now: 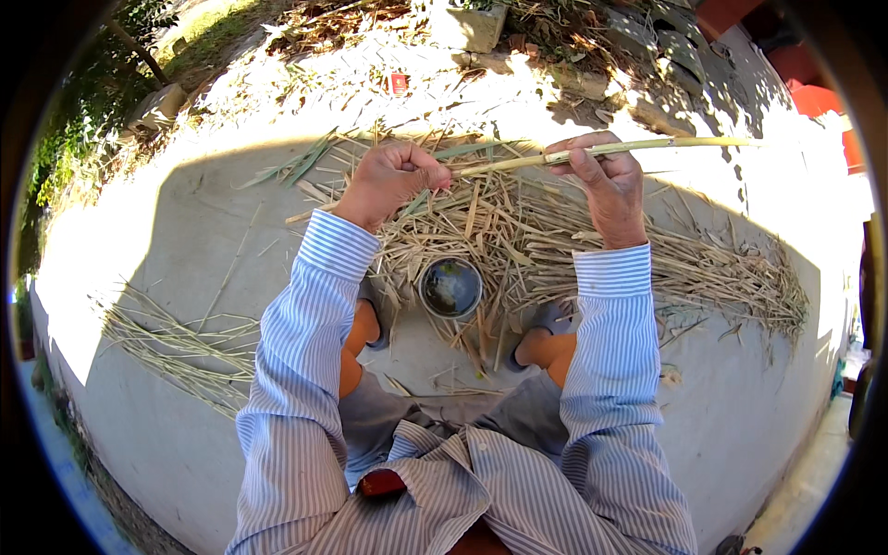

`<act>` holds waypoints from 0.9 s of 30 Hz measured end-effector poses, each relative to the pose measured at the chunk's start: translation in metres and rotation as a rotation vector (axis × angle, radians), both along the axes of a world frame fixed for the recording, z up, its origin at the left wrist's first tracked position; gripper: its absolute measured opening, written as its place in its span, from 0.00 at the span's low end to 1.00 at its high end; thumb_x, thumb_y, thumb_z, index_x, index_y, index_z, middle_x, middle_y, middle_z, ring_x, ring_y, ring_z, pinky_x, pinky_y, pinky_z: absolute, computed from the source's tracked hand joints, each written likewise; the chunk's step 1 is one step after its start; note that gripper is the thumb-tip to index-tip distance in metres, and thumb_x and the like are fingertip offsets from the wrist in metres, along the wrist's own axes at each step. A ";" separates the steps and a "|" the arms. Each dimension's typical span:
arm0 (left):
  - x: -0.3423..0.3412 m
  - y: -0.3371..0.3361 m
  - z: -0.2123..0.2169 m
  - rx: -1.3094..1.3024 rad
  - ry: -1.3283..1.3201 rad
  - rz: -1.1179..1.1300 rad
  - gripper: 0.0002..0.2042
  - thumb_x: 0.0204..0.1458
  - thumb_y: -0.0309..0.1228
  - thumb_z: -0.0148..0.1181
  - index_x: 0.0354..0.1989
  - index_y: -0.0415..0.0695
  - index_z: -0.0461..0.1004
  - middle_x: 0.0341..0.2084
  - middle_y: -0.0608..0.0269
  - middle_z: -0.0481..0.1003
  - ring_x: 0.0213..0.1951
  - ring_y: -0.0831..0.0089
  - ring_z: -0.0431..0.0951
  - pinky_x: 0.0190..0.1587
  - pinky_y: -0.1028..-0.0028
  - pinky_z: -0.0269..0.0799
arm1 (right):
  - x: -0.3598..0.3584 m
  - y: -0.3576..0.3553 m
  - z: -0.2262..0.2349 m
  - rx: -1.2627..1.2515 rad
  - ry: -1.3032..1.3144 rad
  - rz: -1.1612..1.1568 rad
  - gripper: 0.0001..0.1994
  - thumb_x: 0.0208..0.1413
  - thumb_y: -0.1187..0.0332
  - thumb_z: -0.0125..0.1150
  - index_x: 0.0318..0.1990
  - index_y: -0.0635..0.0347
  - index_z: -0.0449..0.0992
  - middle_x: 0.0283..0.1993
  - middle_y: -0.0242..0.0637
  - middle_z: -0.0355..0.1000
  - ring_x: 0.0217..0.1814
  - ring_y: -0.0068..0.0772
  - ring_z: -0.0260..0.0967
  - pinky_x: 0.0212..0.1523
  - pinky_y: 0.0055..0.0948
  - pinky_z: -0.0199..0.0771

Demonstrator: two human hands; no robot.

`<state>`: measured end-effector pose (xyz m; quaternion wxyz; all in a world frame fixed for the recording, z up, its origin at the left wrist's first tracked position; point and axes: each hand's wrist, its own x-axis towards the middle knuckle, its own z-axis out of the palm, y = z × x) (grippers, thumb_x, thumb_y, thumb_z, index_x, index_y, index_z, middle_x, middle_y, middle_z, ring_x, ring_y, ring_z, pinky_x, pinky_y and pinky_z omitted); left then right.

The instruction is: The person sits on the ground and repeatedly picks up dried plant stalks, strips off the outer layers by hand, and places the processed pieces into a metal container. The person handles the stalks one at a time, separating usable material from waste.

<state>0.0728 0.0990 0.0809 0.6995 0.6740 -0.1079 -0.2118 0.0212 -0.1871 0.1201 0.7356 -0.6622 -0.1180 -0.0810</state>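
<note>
A long pale yellow-green plant stalk (513,165) stretches between my two hands, its thin end reaching far to the right. My left hand (393,180) is closed on its left end, thumb and fingers pinched together. Farther along, my right hand (606,185) grips the stalk between thumb and fingers. Below lies a large heap of dry straw-like stalks (592,231), trailing off to the right. A round bowl (450,288) of dark liquid stands between my feet, at the near edge of the heap.
To the left a smaller bunch of thin greenish stalks (185,347) lies on the concrete floor (208,240). Beyond the heap is a small red packet (398,84) in bright sun. Stone blocks (470,28) and dry litter line the far side.
</note>
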 end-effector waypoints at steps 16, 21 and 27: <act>0.048 0.056 -0.005 -0.152 -0.038 0.742 0.12 0.52 0.36 0.66 0.33 0.39 0.75 0.23 0.68 0.75 0.23 0.88 0.67 0.23 0.84 0.60 | -0.001 -0.053 -0.016 0.153 0.170 -0.351 0.15 0.58 0.64 0.61 0.45 0.67 0.71 0.37 0.44 0.76 0.37 0.33 0.77 0.35 0.22 0.79; 0.050 0.065 -0.016 0.515 -0.720 0.623 0.13 0.51 0.39 0.64 0.33 0.40 0.76 0.24 0.63 0.77 0.27 0.74 0.72 0.32 0.70 0.65 | -0.001 -0.065 -0.016 0.187 0.206 -0.480 0.17 0.56 0.63 0.63 0.44 0.69 0.71 0.35 0.43 0.76 0.36 0.35 0.78 0.32 0.21 0.79; 0.020 0.003 -0.001 0.620 -1.124 0.128 0.15 0.51 0.43 0.60 0.34 0.42 0.77 0.24 0.59 0.76 0.33 0.61 0.74 0.38 0.62 0.62 | 0.001 -0.065 -0.018 0.245 0.211 -0.456 0.15 0.57 0.65 0.62 0.43 0.69 0.71 0.35 0.44 0.76 0.36 0.35 0.78 0.33 0.22 0.80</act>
